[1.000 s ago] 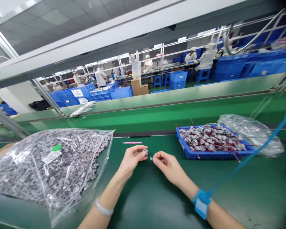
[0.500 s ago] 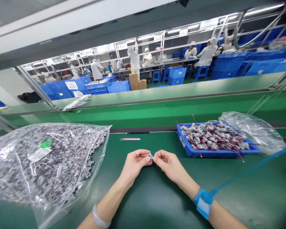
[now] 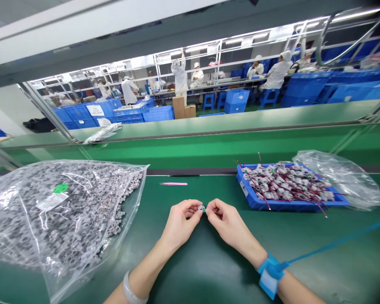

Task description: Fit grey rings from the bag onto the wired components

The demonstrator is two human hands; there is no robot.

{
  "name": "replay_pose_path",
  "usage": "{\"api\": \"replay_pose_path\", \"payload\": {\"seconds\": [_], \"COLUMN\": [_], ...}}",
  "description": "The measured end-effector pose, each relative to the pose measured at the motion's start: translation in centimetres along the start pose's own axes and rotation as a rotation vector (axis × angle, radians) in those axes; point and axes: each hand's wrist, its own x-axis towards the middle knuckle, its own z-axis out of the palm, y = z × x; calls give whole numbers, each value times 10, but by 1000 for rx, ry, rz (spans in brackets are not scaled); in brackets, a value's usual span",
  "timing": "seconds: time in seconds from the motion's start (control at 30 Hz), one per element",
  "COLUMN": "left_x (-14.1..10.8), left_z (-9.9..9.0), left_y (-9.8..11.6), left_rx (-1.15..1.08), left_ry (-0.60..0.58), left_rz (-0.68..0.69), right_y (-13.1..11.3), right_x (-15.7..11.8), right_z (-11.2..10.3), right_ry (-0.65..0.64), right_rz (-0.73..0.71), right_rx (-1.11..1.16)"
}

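So, a clear bag of grey parts [image 3: 66,219] lies well left of the blue tray [image 3: 281,205]. Nearer that tray's left side come the right hand [image 3: 229,221], its hold unclear, the left hand [image 3: 180,221], pink tweezers [image 3: 175,184] and a small grey-and-green piece [image 3: 203,208], pinched by the left hand.

Left hand [image 3: 181,223] and right hand [image 3: 229,221] block the table [image 3: 209,189] midway — one lane runs beside the bag [image 3: 79,228], another by the tray [image 3: 281,207], where wires [image 3: 322,210] jut and a cord [image 3: 335,243] slants nearer.
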Motion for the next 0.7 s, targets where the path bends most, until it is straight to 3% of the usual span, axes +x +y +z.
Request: {"api": "replay_pose_path", "payload": {"seconds": [0.1, 0.2, 0.47, 0.7], "left_x": [-1, -2, -2, -3], "left_z": [1, 1, 3, 0], "left_y": [1, 1, -2, -18], "left_rx": [72, 34, 82, 126], "left_ry": [20, 13, 19, 40], "left_rz": [57, 26, 43, -7], "right_y": [-1, -1, -4, -4], "right_x": [0, -1, -4, -8], "right_z": [0, 2, 2, 6], "right_ry": [8, -2, 38, 88], "right_rz": [8, 32, -57, -38], "right_rx": [-16, 41, 27, -6]}}
